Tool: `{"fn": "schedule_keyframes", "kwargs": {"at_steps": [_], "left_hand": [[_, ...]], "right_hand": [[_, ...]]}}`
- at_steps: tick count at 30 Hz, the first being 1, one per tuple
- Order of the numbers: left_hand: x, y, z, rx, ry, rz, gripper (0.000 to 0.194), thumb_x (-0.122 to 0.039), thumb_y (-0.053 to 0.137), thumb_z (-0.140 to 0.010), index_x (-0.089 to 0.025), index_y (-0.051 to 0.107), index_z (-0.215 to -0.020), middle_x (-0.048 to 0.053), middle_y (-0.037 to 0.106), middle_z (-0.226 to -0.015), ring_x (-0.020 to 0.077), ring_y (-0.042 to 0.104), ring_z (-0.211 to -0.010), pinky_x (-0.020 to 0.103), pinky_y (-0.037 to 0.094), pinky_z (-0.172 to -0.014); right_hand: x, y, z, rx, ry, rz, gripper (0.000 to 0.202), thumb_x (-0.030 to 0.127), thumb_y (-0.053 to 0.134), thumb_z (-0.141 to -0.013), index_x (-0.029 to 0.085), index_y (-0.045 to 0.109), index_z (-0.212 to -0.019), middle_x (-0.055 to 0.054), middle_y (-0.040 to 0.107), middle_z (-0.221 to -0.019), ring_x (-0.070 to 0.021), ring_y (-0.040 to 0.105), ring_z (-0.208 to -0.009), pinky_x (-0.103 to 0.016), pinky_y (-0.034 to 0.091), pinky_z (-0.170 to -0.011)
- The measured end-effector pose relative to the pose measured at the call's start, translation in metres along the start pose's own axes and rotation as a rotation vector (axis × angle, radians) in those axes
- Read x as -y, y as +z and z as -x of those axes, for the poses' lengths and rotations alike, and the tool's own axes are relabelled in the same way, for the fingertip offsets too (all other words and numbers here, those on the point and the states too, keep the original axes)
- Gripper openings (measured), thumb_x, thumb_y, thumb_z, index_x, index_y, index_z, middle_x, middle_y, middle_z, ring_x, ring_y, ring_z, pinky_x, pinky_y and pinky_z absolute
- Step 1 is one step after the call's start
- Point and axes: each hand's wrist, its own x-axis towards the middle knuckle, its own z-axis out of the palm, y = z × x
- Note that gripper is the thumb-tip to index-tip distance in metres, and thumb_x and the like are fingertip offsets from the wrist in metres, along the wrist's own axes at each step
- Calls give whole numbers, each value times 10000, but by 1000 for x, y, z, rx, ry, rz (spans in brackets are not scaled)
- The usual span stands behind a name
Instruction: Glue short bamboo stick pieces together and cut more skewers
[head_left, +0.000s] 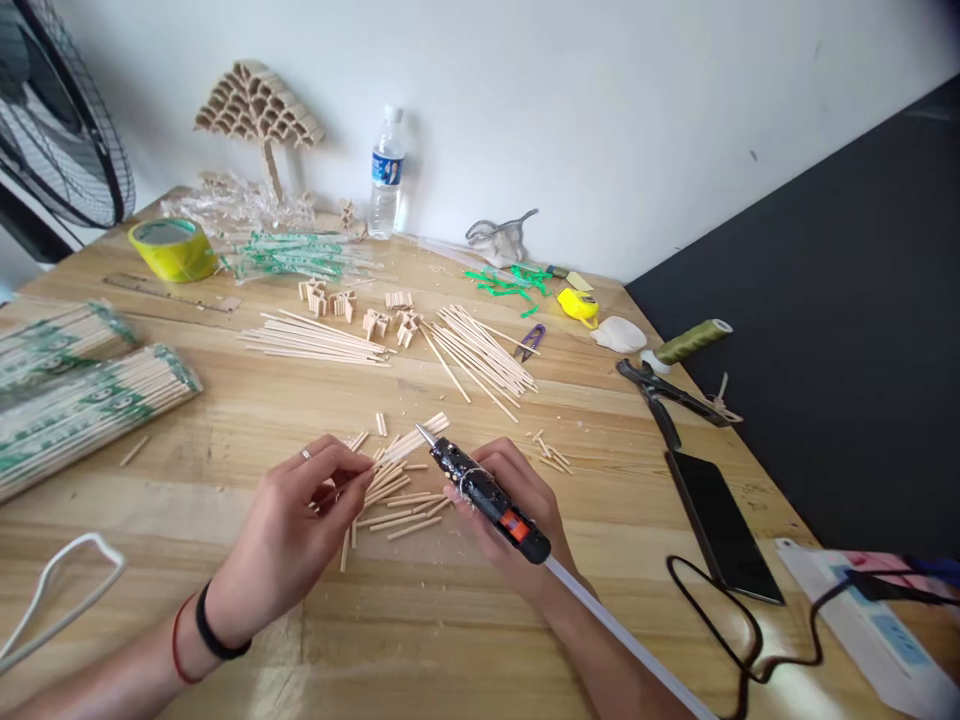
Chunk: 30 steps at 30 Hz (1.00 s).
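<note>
Pinched between the thumb and fingers of my left hand (311,510) are light wooden sticks (414,440), lying side by side and pointing up to the right. My right hand (525,520) is wrapped round a black hot glue gun (487,495). Its metal nozzle points up-left, close to the sticks' far end; I cannot tell whether it touches them. A long glue stick (622,635) runs out of the gun's back. Beneath and between my hands lies a loose pile of short cut sticks (405,510).
Longer sticks (480,350) and small stick assemblies (375,322) lie farther back. Packed sticks (97,410) are at left, near yellow tape (172,250). A water bottle (386,180) and a stick-built tree (259,110) stand behind. Pliers (675,390), a phone (724,525) and a black cable (750,650) occupy the right.
</note>
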Motion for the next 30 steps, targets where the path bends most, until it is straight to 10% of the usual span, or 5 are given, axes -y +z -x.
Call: {"fn": "schedule_keyframes", "kwargs": {"at_steps": [30], "left_hand": [[7, -3, -9, -25, 108, -1, 77, -200, 706, -943, -214, 776, -916, 28, 733, -826, 119, 657, -651, 144, 533, -516]], "right_hand": [[-7, -2, -3, -14, -35, -152, 224, 42, 668, -871, 237, 562, -896, -28, 550, -913, -185, 572, -788, -287, 463, -691]]}}
